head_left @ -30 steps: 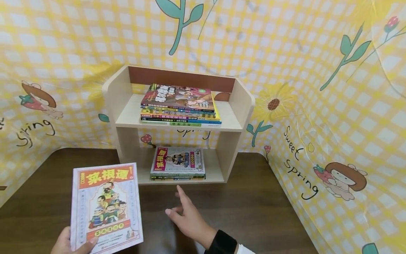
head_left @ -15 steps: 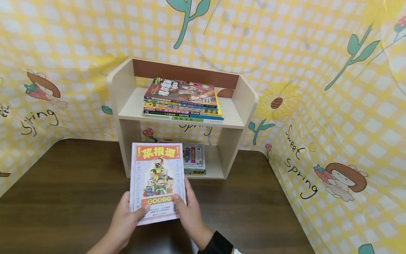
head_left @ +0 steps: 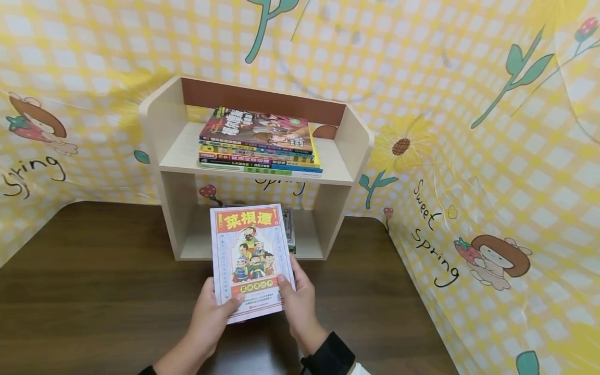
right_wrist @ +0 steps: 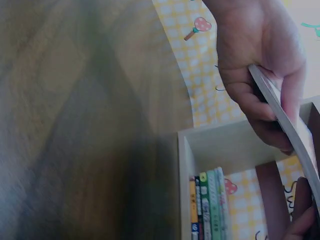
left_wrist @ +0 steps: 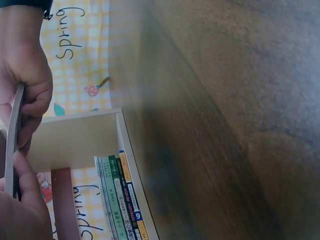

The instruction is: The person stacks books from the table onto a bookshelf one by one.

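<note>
Both hands hold a thin paperback book (head_left: 250, 258) with a red title band and cartoon figures, just in front of the lower opening of a light wooden two-level shelf (head_left: 175, 153). My left hand (head_left: 215, 307) grips its lower left corner, thumb on the cover. My right hand (head_left: 292, 291), in a black cuff, grips its lower right edge. The left wrist view shows the book's edge (left_wrist: 12, 145) between my left hand (left_wrist: 17, 210) and right hand (left_wrist: 27, 85). In the right wrist view the book's edge (right_wrist: 285, 125) is held by my left hand (right_wrist: 260, 65).
A stack of several books (head_left: 260, 143) lies flat on the upper level, seen also as the stack (left_wrist: 120, 200) and the stack (right_wrist: 207, 205). Books on the lower level (head_left: 290, 232) are mostly hidden. The shelf stands on a dark wooden table (head_left: 94, 276), with yellow checked sheeting (head_left: 469, 156) around.
The book moved from the left, where only my left hand held it, to the centre. My right hand took hold of it, and both carried it closer to the lower shelf opening.
</note>
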`<state>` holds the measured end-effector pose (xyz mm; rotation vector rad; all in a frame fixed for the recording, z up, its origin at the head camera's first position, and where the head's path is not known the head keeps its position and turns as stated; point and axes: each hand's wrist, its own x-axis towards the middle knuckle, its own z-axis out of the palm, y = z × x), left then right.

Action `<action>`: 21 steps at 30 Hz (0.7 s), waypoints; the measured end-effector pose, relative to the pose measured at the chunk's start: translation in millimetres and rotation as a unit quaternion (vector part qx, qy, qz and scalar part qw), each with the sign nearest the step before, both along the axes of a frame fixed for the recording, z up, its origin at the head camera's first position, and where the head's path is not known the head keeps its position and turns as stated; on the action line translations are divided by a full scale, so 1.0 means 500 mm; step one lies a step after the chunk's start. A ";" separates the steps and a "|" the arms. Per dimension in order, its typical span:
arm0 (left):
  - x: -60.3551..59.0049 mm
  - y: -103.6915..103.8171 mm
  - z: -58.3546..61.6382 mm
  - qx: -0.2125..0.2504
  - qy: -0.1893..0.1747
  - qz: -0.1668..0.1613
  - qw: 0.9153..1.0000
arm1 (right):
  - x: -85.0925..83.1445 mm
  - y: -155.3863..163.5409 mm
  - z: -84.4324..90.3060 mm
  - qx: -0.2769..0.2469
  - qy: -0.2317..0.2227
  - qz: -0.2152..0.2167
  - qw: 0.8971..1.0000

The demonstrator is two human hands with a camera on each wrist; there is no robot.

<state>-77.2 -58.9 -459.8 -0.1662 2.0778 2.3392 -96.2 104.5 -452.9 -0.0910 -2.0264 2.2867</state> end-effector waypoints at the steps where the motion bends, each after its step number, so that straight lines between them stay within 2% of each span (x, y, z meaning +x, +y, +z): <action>1: 0.000 0.002 0.000 0.005 -0.004 -0.003 1.000 | -0.002 0.005 0.003 0.003 0.000 -0.001 1.000; 5: -0.006 0.002 0.003 0.017 -0.009 -0.020 1.000 | -0.007 0.028 0.012 0.025 0.002 0.007 1.000; 9: -0.018 -0.014 0.011 0.032 -0.006 -0.038 0.999 | -0.006 0.055 0.018 0.046 -0.012 0.035 0.998; 14: -0.038 -0.055 0.025 0.053 0.010 -0.048 0.997 | -0.004 0.091 0.019 0.049 -0.043 0.096 0.993; 21: -0.062 -0.104 0.031 0.051 0.023 -0.080 0.995 | -0.016 0.139 0.018 0.031 -0.076 0.191 0.978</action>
